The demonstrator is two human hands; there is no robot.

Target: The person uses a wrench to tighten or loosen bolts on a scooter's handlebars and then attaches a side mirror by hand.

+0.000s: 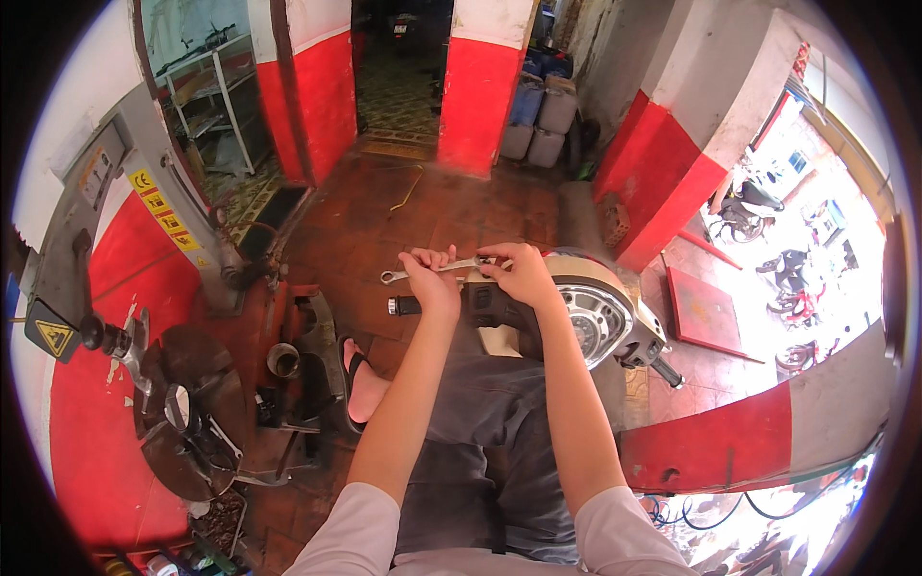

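Observation:
A silver combination wrench (pixel 459 264) lies roughly level between my two hands, its ring end to the left. My left hand (pixel 432 278) is closed around its middle, fingers curled up on the far side. At the other end, my right hand (pixel 520 273) pinches the wrench with thumb and fingertips, which partly hide that end. Just beneath and beyond my hands is a scooter's cream front cover (pixel 574 271) with a round headlight or dial unit (pixel 588 322). Its black left handlebar grip (pixel 407 305) and right grip (pixel 666 371) stick out at the sides.
At left stands a tyre-changing machine with a round dark turntable (pixel 187 413) and a grey upright post (pixel 168 211). A yellow hooked rod (pixel 407 187) lies on the red tiled floor. Plastic canisters (pixel 545 120) stand at the back; parked motorbikes (pixel 792 274) are outside at right.

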